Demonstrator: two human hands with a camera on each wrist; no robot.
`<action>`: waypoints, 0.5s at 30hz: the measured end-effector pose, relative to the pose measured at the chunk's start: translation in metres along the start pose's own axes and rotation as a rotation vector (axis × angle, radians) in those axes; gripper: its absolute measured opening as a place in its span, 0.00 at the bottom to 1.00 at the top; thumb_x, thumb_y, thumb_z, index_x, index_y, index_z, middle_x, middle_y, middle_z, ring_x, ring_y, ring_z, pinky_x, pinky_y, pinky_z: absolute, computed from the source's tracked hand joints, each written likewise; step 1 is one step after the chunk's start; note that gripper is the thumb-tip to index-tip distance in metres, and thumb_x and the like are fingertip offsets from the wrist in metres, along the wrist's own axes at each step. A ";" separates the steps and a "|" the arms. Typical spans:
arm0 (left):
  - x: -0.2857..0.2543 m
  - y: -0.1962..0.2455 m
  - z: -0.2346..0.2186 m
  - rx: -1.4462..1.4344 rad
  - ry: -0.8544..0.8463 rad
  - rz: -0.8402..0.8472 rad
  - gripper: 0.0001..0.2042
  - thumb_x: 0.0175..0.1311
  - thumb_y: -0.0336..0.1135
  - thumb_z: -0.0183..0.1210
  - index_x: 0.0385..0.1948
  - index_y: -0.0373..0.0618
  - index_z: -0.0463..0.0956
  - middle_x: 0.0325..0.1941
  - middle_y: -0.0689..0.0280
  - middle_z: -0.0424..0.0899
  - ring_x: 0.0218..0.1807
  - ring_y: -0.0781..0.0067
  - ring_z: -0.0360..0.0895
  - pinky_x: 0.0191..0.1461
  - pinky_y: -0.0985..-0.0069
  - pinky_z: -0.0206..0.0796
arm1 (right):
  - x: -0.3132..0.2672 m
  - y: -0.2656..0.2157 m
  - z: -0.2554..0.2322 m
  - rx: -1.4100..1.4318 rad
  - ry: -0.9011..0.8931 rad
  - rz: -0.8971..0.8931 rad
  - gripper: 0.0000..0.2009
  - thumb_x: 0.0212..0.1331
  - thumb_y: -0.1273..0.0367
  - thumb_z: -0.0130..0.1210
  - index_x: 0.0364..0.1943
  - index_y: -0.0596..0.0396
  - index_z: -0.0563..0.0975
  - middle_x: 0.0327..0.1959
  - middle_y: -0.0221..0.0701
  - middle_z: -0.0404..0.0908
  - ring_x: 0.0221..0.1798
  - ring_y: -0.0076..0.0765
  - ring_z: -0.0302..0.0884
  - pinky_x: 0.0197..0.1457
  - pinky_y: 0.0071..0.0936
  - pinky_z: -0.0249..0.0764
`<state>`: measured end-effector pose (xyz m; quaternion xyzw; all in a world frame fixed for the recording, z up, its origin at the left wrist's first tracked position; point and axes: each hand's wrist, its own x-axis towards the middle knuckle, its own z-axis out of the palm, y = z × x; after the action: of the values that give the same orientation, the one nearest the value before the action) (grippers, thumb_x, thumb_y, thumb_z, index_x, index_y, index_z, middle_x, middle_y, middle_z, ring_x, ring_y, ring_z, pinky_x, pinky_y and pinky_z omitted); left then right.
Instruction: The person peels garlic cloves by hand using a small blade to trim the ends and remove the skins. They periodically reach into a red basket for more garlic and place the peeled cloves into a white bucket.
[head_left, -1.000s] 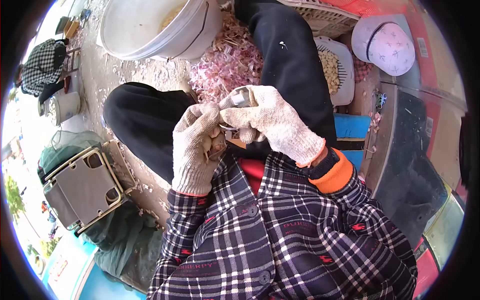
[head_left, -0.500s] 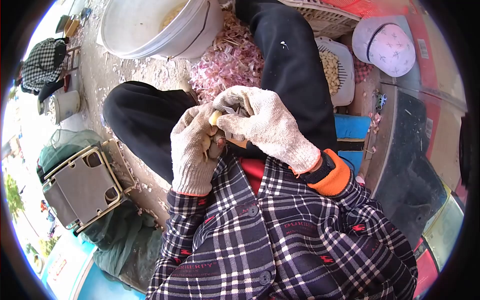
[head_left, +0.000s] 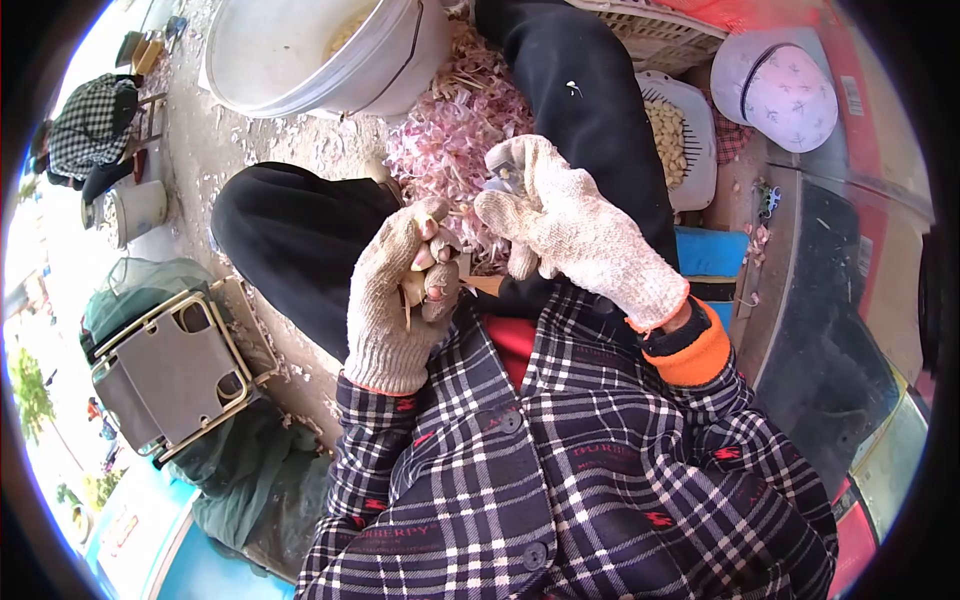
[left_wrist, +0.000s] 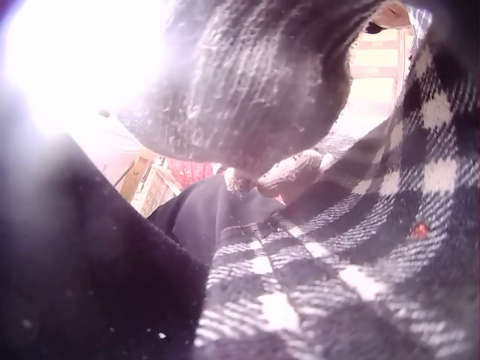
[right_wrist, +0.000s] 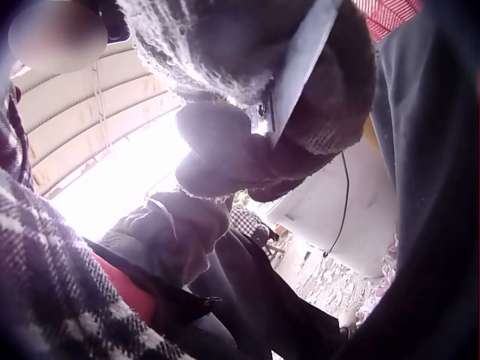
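Both hands wear off-white knit gloves and are held over the lap, a little apart. My left hand grips several garlic cloves, some pale and some with pinkish-brown skin, between thumb and curled fingers. Across the gap, my right hand curls its fingers around a small knife; its flat metal blade shows plainly in the right wrist view. In the left wrist view the left glove fills the top, and what it holds is hidden there.
A heap of pink-white garlic skins lies between the legs, beside a large white bucket. Past the right leg sits a white basket of peeled cloves. A folding chair stands at left, a pale hat at upper right.
The hands, together before, have drawn apart. My right hand has moved right and away with the knife, while the left keeps its cloves. The peeled clove seen between the hands no longer shows there.
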<state>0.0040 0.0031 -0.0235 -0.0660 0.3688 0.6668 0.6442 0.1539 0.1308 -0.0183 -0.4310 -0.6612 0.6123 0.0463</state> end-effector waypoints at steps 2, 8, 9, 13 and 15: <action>0.001 0.000 0.001 -0.018 -0.030 -0.007 0.11 0.67 0.36 0.58 0.42 0.36 0.74 0.27 0.67 0.73 0.20 0.82 0.70 0.17 0.87 0.57 | -0.006 -0.010 -0.007 -0.073 -0.074 -0.023 0.13 0.66 0.63 0.57 0.49 0.52 0.72 0.25 0.28 0.79 0.28 0.24 0.80 0.28 0.26 0.74; -0.003 0.000 0.015 0.186 0.163 0.085 0.10 0.66 0.34 0.59 0.39 0.35 0.76 0.26 0.65 0.76 0.15 0.83 0.65 0.16 0.87 0.54 | -0.016 -0.011 0.010 -0.395 -0.001 -0.367 0.14 0.62 0.60 0.58 0.46 0.51 0.74 0.27 0.46 0.78 0.32 0.56 0.79 0.30 0.45 0.73; -0.003 0.001 0.014 0.242 0.175 0.091 0.09 0.65 0.33 0.60 0.37 0.35 0.76 0.24 0.65 0.76 0.15 0.83 0.65 0.16 0.86 0.54 | -0.017 -0.013 0.012 -0.417 -0.002 -0.362 0.13 0.62 0.61 0.58 0.46 0.50 0.74 0.27 0.45 0.78 0.32 0.55 0.79 0.30 0.45 0.73; -0.004 0.000 0.016 0.361 0.233 0.129 0.07 0.63 0.31 0.62 0.33 0.36 0.78 0.21 0.67 0.76 0.15 0.83 0.65 0.17 0.86 0.56 | -0.018 -0.015 0.017 -0.445 -0.009 -0.364 0.12 0.60 0.61 0.59 0.44 0.49 0.75 0.25 0.42 0.78 0.30 0.53 0.80 0.30 0.46 0.73; -0.005 0.000 0.022 0.393 0.259 0.145 0.07 0.62 0.30 0.63 0.32 0.36 0.79 0.21 0.67 0.76 0.15 0.83 0.66 0.18 0.86 0.56 | -0.018 -0.015 0.017 -0.438 -0.007 -0.380 0.12 0.60 0.61 0.59 0.43 0.49 0.75 0.24 0.42 0.78 0.30 0.53 0.80 0.29 0.45 0.73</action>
<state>0.0137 0.0116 -0.0043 0.0022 0.5746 0.6127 0.5426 0.1481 0.1084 -0.0012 -0.2971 -0.8467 0.4367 0.0636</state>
